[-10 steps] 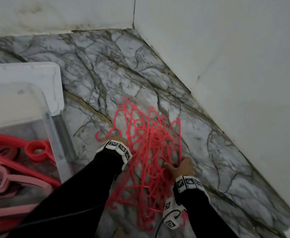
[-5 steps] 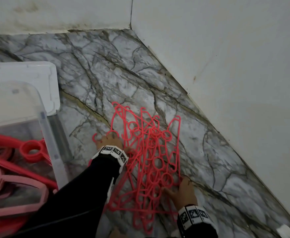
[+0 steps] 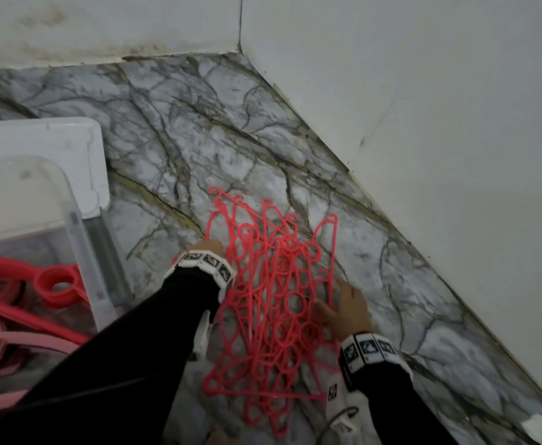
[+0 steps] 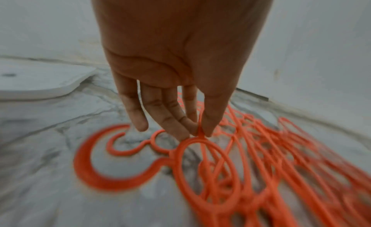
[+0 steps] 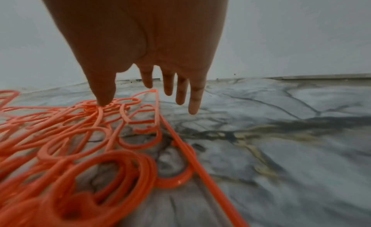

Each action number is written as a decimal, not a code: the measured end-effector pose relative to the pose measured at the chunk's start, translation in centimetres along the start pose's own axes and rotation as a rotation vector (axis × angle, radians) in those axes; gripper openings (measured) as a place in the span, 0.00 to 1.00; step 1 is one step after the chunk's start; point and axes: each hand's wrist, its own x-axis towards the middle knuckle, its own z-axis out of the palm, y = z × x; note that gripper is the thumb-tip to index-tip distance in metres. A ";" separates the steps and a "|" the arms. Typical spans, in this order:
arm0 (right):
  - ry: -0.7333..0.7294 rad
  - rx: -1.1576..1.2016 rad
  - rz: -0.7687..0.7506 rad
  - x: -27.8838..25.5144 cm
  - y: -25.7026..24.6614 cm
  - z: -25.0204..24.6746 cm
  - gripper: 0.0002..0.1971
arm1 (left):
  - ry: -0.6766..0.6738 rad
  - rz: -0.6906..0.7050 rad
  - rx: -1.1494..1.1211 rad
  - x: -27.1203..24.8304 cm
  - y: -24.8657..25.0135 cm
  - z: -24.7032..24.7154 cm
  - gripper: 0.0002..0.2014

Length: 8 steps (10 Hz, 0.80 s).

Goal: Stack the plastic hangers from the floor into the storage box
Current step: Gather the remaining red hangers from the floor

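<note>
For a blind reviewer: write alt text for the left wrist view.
The left hand reaches down and pinches a ring of an orange-red plastic hanger between thumb and fingertips, atop a tangled pile of hangers on the grey-veined marble floor. A white lid lies at left, pale walls behind.

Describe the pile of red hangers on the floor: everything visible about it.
The pile of hangers is a tangled heap of thin coral-red plastic frames with round rings and curved hooks, lying flat on the marble floor right of the storage box. The left hand pinches a ring at its left edge; the right hand rests spread at its right edge, thumb on the plastic.
</note>
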 end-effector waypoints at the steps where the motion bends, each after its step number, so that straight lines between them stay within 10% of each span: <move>1: -0.105 -0.164 -0.123 1.6 -1.2 0.1 0.26 | 0.022 -0.019 -0.100 1.2 0.7 -1.4 0.17; 4: -0.062 -0.111 -0.424 -3.9 0.3 0.8 0.08 | -0.025 -0.092 -0.053 1.6 -0.2 1.4 0.26; 6: -0.231 -0.244 0.043 -8.0 3.5 1.2 0.54 | 0.012 -0.108 0.046 1.3 0.2 2.1 0.41; 8: -0.213 -0.354 0.108 -9.6 3.1 2.9 0.57 | 0.075 -0.094 -0.070 0.8 0.7 3.2 0.30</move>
